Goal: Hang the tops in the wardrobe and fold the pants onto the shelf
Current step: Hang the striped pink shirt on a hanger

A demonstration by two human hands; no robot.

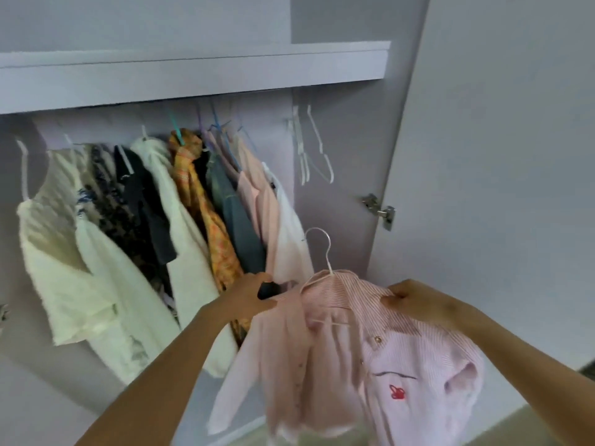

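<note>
Pink striped shirt (370, 349), draped on a white hanger (325, 252), is held up before the open wardrobe (338, 140); each shoulder is pinched, by the left hand (254, 294) and the right hand (415, 300), both grips clenched on fabric. Hung tops (161, 220) are crowded along the rail, with spare hangers (309, 149) beside them.

The rail carrying the hung clothes (154, 220) is hidden behind the front edge of the shelf (193, 75), so the hooks are seen only below it. The lower hem of the pink striped shirt (370, 365) is cut off by the bottom edge and smeared by motion blur. Most of the white hanger (325, 252) is covered by the shirt's collar. The fingers (391, 297) of the right hand (415, 300) are partly tucked under the fabric. Both forearms are cut off by the frame. A dark item beside the left hand (248, 294) cannot be identified.
</note>
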